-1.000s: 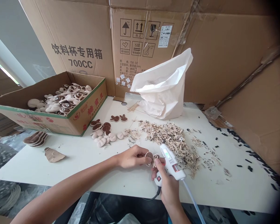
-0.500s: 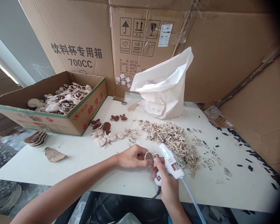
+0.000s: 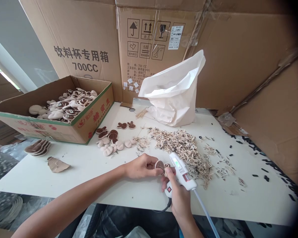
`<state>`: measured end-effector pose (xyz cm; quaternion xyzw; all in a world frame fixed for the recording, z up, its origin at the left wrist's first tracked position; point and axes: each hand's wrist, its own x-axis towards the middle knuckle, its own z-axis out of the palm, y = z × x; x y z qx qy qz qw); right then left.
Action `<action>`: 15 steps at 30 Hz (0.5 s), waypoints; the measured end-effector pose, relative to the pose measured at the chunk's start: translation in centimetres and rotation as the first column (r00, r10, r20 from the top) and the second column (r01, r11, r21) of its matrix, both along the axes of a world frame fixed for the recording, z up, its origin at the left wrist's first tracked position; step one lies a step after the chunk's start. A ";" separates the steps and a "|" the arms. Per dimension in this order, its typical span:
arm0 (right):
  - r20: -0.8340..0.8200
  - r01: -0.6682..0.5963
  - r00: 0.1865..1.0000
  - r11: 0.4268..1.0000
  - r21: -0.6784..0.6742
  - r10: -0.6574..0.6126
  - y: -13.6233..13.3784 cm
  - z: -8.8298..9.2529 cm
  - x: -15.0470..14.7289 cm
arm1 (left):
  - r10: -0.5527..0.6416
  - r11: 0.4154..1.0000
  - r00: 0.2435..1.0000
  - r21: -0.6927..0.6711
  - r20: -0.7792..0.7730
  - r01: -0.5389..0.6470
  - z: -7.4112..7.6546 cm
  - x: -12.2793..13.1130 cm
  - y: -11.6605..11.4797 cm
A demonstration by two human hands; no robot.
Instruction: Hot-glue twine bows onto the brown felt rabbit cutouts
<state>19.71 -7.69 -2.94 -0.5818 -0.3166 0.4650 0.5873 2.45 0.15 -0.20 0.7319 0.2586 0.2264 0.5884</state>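
Observation:
My left hand (image 3: 141, 166) pinches a small round brown disc (image 3: 159, 164) with a pale tied fibre piece (image 3: 167, 168) at its edge, just above the white table (image 3: 72, 175). My right hand (image 3: 179, 204) grips a white hot glue gun (image 3: 181, 172), whose tip is close to the disc. A clear glue stick or tube (image 3: 206, 214) runs from the gun's rear toward the lower right, and a black cord (image 3: 164, 209) hangs below my right hand. The gun's nozzle is hidden behind my fingers.
Brown-and-cream mushroom-shaped pieces (image 3: 110, 140) lie on the table beyond my hands. To the right is a heap of straw-coloured fibre bits (image 3: 182, 148). A cardboard box of similar pieces (image 3: 64, 114) stands at left, a white paper bag (image 3: 173, 92) stands behind, and black scraps (image 3: 263, 172) lie at right.
My left hand has turned the disc slightly, showing more of its round face. My right hand and the glue gun have barely moved.

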 end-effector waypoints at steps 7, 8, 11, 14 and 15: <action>0.004 0.023 1.000 1.000 -0.001 -0.023 -0.2 0.3 -0.2 | 0.032 0.999 0.999 -0.002 0.031 -0.032 -0.2 0.0 -0.1; -0.003 0.020 1.000 1.000 -0.004 -0.020 -0.2 0.4 -0.2 | 0.055 0.998 0.998 0.012 0.015 -0.055 -0.4 0.0 -0.1; -0.028 0.013 1.000 1.000 -0.016 -0.013 -0.1 0.5 -0.3 | 0.124 0.991 0.992 0.052 -0.035 -0.122 -0.7 0.1 -0.1; -0.046 0.010 0.999 1.000 -0.020 -0.011 0.0 0.4 -0.3 | 0.148 0.988 0.987 0.061 -0.062 -0.144 -0.8 0.1 -0.1; -0.052 0.010 0.999 1.000 -0.018 -0.011 0.0 0.4 -0.2 | 0.145 0.988 0.987 0.060 -0.062 -0.142 -0.8 0.1 -0.1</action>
